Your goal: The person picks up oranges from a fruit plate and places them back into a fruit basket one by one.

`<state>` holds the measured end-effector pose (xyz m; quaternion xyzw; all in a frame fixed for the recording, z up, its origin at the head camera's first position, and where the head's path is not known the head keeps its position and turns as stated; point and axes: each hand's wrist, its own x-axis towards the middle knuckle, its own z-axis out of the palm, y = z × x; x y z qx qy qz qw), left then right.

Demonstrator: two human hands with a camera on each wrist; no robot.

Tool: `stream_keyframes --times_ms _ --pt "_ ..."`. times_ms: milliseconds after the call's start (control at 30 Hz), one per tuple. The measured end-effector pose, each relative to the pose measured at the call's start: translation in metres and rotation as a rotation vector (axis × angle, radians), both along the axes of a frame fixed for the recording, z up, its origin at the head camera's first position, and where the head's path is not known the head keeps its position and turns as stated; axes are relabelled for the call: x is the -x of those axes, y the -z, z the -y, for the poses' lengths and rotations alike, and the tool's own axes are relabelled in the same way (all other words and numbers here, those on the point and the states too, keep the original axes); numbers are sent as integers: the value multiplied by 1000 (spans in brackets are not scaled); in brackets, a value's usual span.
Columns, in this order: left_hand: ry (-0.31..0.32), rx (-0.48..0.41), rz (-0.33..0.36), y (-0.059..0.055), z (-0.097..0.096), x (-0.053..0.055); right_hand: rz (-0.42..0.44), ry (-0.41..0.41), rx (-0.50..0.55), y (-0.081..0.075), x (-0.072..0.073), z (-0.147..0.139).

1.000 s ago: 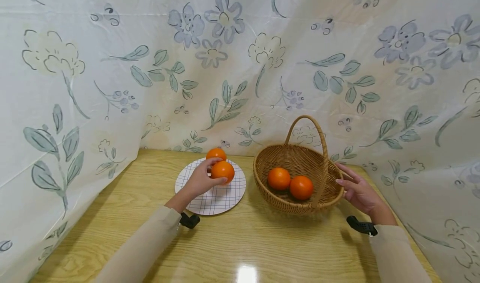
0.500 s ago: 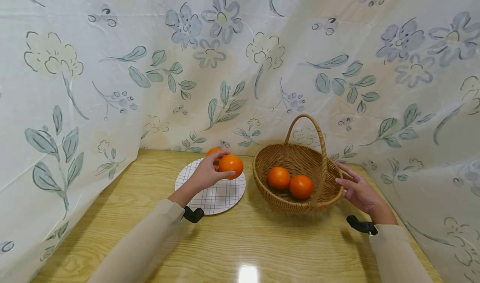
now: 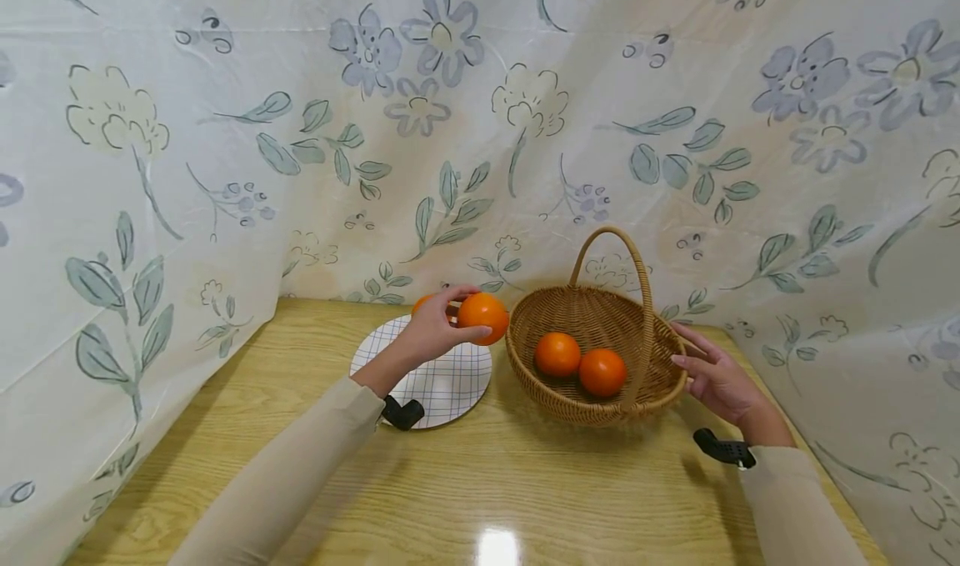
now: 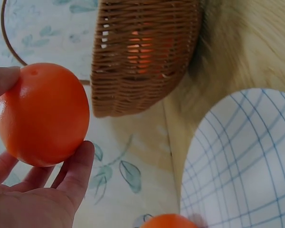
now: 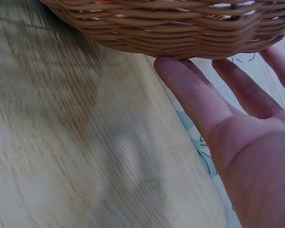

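My left hand point(image 3: 433, 333) grips an orange point(image 3: 482, 318) between thumb and fingers, held up over the right edge of a round plate point(image 3: 442, 391) with a blue grid pattern. In the left wrist view, the held orange point(image 4: 45, 114) hangs beside the wicker basket point(image 4: 137, 61). A second orange point(image 3: 422, 303) sits at the plate's back, partly hidden behind my left hand. Two more oranges, one left point(image 3: 557, 355) and one right point(image 3: 602, 373), lie inside the basket point(image 3: 577, 412). With fingers fairly straight, my right hand point(image 3: 723, 383) touches the basket's right side at the rim.
The basket's tall arched handle point(image 3: 611, 232) rises over its opening. Everything stands on a light wooden table point(image 3: 450, 491). A floral cloth point(image 3: 450, 174) hangs behind the table and along both sides.
My left hand has lifted the orange off the plate area and carried it right, toward the basket's left rim. My right hand has stayed at the basket's side.
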<state>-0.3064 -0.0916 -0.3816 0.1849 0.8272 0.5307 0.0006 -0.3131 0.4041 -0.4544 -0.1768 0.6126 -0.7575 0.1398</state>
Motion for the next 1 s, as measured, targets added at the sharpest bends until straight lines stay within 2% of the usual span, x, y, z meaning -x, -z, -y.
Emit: stream_keyframes --times_ms 233,500,700,1000 --pt "19 10 7 -10 -14 3 1 5 -10 -1 0 0" --pt "47 -45 42 -18 -28 9 -1 10 -19 -1 -1 2" --pt "50 -64 47 -22 -39 16 1 10 -12 -1 0 2" --pt "93 -115 58 -29 -60 23 -2 6 -10 -2 -2 2"
